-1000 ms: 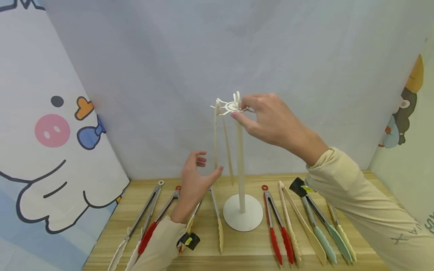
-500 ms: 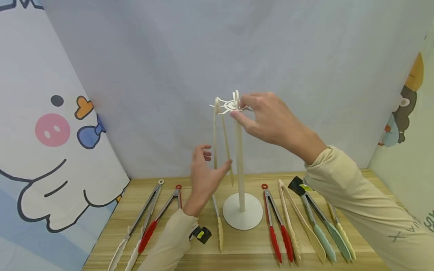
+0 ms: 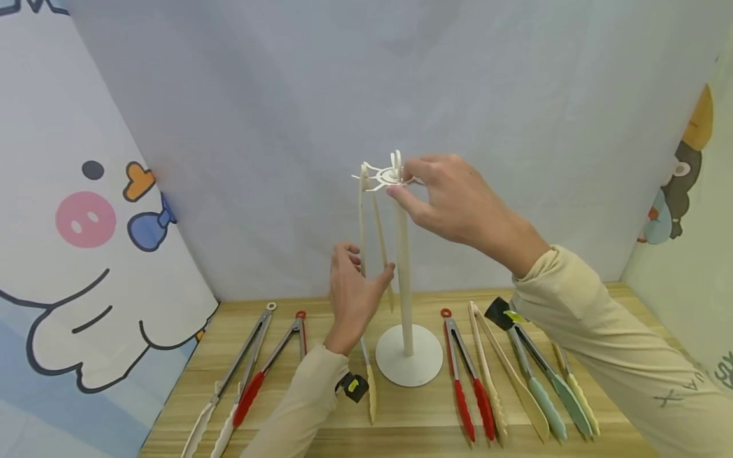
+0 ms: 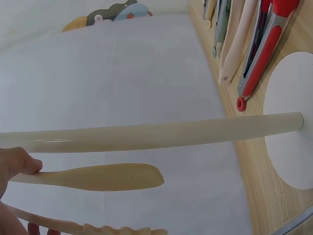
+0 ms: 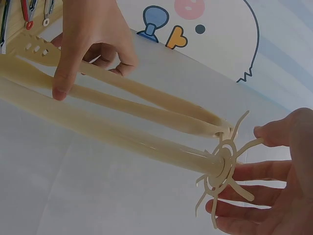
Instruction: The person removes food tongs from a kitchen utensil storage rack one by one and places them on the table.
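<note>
A white stand with a round base, a pole (image 3: 404, 280) and a ring of hooks (image 3: 389, 176) rises from the table. From a hook on its left side hang beige tongs (image 5: 146, 108), one arm flat and the other wavy-edged. My left hand (image 3: 354, 294) holds both tong arms partway down: the thumb presses the flat arm, and the fingers curl at the other, partly hidden. At the top, my right hand (image 3: 458, 200) grips the hook ring, its thumb on one hook and its fingers under others, as the right wrist view shows.
On the table's left lie white-tipped tongs (image 3: 246, 369) and red tongs (image 3: 249, 399); yellow-tipped tongs (image 3: 372, 394) lie partly behind my left arm. Right of the base are red tongs (image 3: 483, 408), beige tongs (image 3: 487, 356), mint tongs (image 3: 546, 407) and yellow tongs (image 3: 584, 407).
My left hand has moved right and slightly up, to the hanging tongs, and closed in on their arms. My right hand stays on the hook ring.
</note>
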### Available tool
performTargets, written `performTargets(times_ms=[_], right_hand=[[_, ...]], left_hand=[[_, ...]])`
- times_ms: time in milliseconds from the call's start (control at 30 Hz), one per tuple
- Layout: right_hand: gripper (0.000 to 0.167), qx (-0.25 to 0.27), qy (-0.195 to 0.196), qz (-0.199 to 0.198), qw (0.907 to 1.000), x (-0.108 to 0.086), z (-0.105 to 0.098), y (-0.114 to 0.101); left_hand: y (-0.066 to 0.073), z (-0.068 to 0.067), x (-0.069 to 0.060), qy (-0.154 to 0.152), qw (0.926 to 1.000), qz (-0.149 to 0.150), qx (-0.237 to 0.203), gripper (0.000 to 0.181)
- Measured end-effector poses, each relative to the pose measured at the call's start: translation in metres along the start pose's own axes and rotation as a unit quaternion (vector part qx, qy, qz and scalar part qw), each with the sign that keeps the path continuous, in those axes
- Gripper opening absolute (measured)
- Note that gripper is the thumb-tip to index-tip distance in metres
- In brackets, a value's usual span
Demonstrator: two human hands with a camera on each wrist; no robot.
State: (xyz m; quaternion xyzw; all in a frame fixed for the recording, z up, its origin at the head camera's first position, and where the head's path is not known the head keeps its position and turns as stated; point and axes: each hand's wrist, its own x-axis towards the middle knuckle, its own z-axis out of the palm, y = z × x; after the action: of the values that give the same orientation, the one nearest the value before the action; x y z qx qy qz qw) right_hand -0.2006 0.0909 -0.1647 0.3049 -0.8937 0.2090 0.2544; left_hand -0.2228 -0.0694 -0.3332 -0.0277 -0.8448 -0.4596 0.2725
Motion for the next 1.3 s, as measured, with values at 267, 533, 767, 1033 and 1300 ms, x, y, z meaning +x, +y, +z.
performTargets(times_ms=[267,533,767,1033,1300], right_hand=[[0.026,-0.003,0.005,0.0,1.0,0.0,0.001,0.0],[0.026,-0.007,0.009,-0.002,0.9999,0.001,0.002,0.0],[0.024,-0.007,0.013,-0.006,0.9999,0.0,0.003,-0.001],[0.023,-0.005,0.02,-0.01,0.9997,0.0,0.004,-0.001],[0.023,-0.004,0.023,-0.011,0.9997,0.001,0.004,-0.001]], left_hand=[[-0.006,0.002,0.001,0.026,0.9991,0.035,-0.001,0.047],[-0.014,-0.003,0.001,0.083,0.9919,0.094,-0.019,0.046],[-0.021,-0.009,0.004,0.109,0.9862,0.122,-0.024,0.043],[-0.026,-0.019,0.007,0.115,0.9824,0.147,-0.018,0.039],[-0.032,-0.032,0.007,0.101,0.9819,0.159,-0.017,0.04]])
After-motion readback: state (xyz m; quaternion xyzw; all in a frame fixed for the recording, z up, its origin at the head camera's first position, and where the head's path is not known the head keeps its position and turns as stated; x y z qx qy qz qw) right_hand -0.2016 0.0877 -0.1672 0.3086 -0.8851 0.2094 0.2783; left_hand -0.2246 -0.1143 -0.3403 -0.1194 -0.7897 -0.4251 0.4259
